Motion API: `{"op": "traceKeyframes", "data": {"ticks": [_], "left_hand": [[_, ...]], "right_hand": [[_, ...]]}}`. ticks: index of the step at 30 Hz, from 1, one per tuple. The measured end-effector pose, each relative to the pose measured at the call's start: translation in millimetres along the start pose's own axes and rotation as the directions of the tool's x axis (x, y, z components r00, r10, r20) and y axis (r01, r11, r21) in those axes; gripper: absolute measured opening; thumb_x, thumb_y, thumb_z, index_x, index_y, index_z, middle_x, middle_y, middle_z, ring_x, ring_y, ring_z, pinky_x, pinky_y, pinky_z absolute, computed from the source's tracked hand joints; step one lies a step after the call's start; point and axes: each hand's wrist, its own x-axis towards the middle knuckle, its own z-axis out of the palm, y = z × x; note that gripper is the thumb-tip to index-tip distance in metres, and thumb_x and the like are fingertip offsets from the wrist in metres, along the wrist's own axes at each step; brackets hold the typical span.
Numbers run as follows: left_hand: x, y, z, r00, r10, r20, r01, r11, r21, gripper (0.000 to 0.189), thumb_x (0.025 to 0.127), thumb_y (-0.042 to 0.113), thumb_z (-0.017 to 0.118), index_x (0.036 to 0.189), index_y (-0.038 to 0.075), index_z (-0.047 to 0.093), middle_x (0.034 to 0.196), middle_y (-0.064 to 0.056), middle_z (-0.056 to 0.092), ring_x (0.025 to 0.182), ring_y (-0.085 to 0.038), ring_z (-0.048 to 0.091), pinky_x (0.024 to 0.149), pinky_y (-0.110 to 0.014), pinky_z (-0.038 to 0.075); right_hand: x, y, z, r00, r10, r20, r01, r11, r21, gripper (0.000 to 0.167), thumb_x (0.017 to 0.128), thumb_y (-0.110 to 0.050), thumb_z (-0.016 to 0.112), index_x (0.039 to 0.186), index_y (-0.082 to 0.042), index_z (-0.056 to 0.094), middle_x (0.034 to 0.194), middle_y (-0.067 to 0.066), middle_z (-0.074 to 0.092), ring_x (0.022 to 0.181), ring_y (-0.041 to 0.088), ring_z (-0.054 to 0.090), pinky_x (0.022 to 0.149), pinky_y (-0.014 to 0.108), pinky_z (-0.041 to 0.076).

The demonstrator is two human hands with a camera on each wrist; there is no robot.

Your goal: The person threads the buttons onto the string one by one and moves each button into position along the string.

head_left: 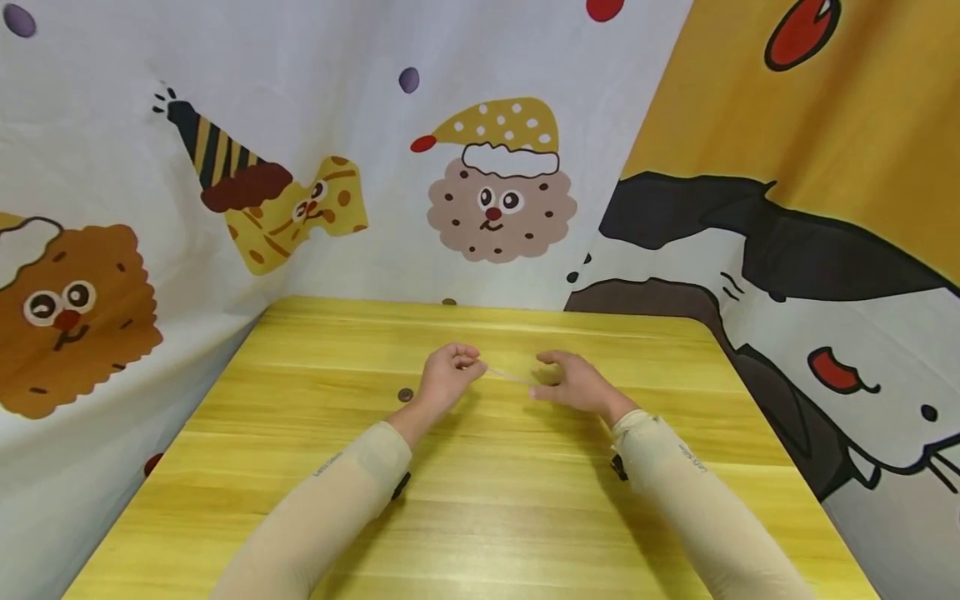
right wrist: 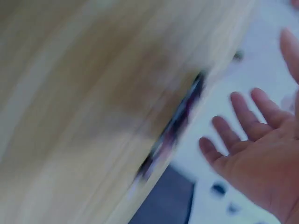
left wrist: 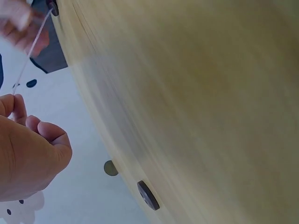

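My left hand [head_left: 447,373] pinches one end of a thin white string [head_left: 510,377] between thumb and fingertip. The string [left wrist: 32,51] stretches toward my right hand [head_left: 577,385], passing in front of its blurred fingers in the left wrist view. Fingers of the right hand [right wrist: 261,144] are spread and relaxed in the right wrist view, gripping nothing there. A blurred, long dark thing [right wrist: 173,126] shows beside that hand; its kind I cannot tell. A round dark button [head_left: 405,395] lies on the table left of my left wrist, seen almost edge-on as a dark disc [left wrist: 148,195] in the left wrist view.
The yellow wood-grain table [head_left: 495,517] spreads under both hands. A printed curtain [head_left: 360,50] with cartoon figures hangs behind and along its sides. Beige sleeves [head_left: 330,508] cover both forearms, with small dark pieces showing at the wrists.
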Motion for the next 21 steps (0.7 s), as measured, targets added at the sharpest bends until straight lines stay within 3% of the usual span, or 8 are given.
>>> {"op": "traceKeyframes", "data": {"ticks": [4,8,11,14,18,21], "left_hand": [[0.7,-0.8,1.1,0.999,0.029,-0.024,-0.029,1.0,0.006,0.021,0.099,0.022,0.079,0.115,0.011,0.072,0.108,-0.005,0.081,0.097,-0.019,0.066,0.079,-0.028,0.054],[0.6,-0.3,3.0,0.998,0.049,-0.03,-0.05,0.999,-0.007,0.022,0.099,0.021,0.079,0.116,0.009,0.072,0.11,-0.006,0.081,0.099,-0.02,0.068,0.082,-0.03,0.057],[0.3,0.4,4.1,0.998,0.056,-0.041,-0.056,0.998,-0.014,0.022,0.098,0.02,0.079,0.116,0.007,0.073,0.109,-0.007,0.081,0.098,-0.02,0.069,0.082,-0.029,0.057],[-0.9,0.7,4.4,0.997,0.043,-0.057,-0.044,0.999,-0.024,0.018,0.098,0.017,0.079,0.113,0.008,0.073,0.107,-0.007,0.079,0.095,-0.019,0.067,0.079,-0.028,0.056],[-1.7,-0.6,3.8,0.998,0.018,-0.066,-0.019,1.0,-0.021,0.014,0.099,0.016,0.078,0.111,0.01,0.073,0.105,-0.007,0.077,0.093,-0.019,0.065,0.076,-0.027,0.055],[-1.6,-2.2,-2.0,0.998,0.025,-0.06,-0.023,0.999,0.03,0.016,0.1,0.019,0.077,0.113,0.011,0.074,0.108,-0.007,0.077,0.095,-0.019,0.066,0.077,-0.028,0.056]], "right_hand": [[9.6,-31,19,0.997,-0.071,-0.007,0.071,0.992,0.104,0.076,0.101,-0.047,0.074,0.16,-0.009,0.046,0.153,0.014,0.061,0.143,0.037,0.057,0.118,0.059,0.047],[16.2,-47,35,0.995,-0.08,-0.061,0.09,0.979,0.184,0.055,0.104,-0.042,0.071,0.149,-0.013,0.059,0.132,0.006,0.074,0.124,0.026,0.069,0.104,0.049,0.058],[18.8,-49,41,0.99,-0.063,-0.128,0.09,0.972,0.219,0.035,0.105,-0.036,0.071,0.132,-0.014,0.072,0.115,0.003,0.077,0.1,0.017,0.071,0.086,0.037,0.061],[18.4,-45,44,0.985,-0.038,-0.171,0.081,0.964,0.254,0.027,0.106,-0.033,0.07,0.123,-0.013,0.077,0.108,0.003,0.078,0.086,0.015,0.063,0.076,0.031,0.055],[16.1,-41,43,0.984,-0.025,-0.175,0.077,0.952,0.296,0.03,0.107,-0.032,0.068,0.123,-0.009,0.078,0.107,0.007,0.077,0.08,0.016,0.056,0.073,0.031,0.05],[15.8,-39,43,0.985,-0.026,-0.17,0.078,0.949,0.306,0.031,0.107,-0.033,0.068,0.123,-0.008,0.078,0.107,0.011,0.078,0.079,0.018,0.055,0.073,0.033,0.049]]}}
